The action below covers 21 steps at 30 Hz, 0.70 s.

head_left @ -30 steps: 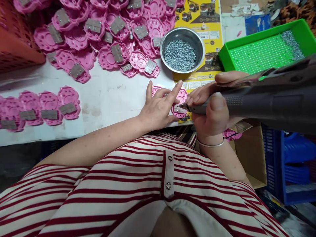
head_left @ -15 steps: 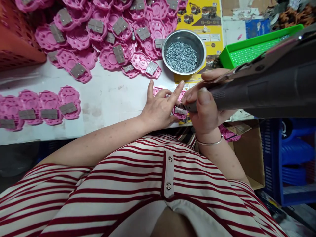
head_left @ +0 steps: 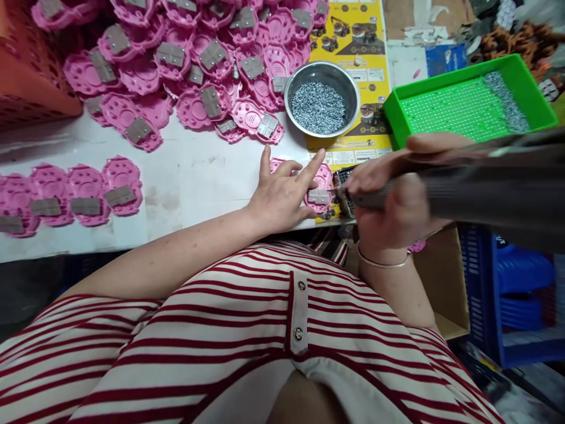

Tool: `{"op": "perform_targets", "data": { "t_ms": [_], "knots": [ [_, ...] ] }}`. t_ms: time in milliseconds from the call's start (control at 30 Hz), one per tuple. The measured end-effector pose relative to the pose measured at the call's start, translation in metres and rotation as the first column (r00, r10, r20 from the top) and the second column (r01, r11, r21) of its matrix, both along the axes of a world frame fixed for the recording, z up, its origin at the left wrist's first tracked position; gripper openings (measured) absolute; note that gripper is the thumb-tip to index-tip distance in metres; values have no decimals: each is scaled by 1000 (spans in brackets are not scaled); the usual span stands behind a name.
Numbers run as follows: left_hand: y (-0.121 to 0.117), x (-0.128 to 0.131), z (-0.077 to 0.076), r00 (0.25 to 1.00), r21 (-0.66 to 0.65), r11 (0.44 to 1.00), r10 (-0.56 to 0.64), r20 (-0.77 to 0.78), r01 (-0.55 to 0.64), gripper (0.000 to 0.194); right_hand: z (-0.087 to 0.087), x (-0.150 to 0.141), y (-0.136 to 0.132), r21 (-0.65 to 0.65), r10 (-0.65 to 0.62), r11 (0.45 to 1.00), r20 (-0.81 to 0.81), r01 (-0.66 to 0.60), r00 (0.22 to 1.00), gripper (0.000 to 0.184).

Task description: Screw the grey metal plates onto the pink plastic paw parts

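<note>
My left hand (head_left: 282, 191) lies flat with fingers spread on a pink plastic part (head_left: 321, 179) at the table's near edge, pinning it down. That part carries a grey metal plate (head_left: 318, 196). My right hand (head_left: 392, 203) is wrapped round a dark electric screwdriver (head_left: 477, 185), blurred by motion, whose tip sits just right of the metal plate. A steel bowl (head_left: 321, 99) full of small screws stands just beyond the part.
A heap of pink parts (head_left: 194, 59) with grey plates fills the table's far left. A row of such parts (head_left: 75, 197) lies at the near left. A green tray (head_left: 468, 103) with screws sits at right. An orange basket (head_left: 26, 76), a cardboard box (head_left: 445, 282) and blue crates (head_left: 516, 294) surround the table.
The screwdriver tip has drawn back slightly to the right off the metal plate, and the tool has tilted lower. My left hand stays on the pink part.
</note>
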<state>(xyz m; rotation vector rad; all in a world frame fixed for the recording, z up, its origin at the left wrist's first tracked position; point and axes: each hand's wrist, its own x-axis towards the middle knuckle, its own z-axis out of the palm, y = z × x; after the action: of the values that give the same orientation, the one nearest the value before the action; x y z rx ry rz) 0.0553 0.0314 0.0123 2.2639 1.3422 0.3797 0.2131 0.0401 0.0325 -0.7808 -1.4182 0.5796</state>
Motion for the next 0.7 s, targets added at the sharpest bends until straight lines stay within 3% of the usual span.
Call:
{"op": "perform_targets", "data": {
  "t_ms": [100,233,467,700],
  "knots": [
    [0,1,-2,1000,18,1000,-7,19,7,85,13,7,-2,151,-56,985,-161,80,985,20],
    [-2,-2,-5,1000,82,996,-29,12,28,84,8,15,2,206,-117,966,-201,159,973,20],
    [-6,-23,-4,1000,150,989,5,1,-5,63,-6,23,10,176,-283,931,-208,321,936,22],
    [-6,-28,-4,999,167,985,36,14,-38,55,-12,26,11,57,-337,934,-190,353,922,35]
  ]
}}
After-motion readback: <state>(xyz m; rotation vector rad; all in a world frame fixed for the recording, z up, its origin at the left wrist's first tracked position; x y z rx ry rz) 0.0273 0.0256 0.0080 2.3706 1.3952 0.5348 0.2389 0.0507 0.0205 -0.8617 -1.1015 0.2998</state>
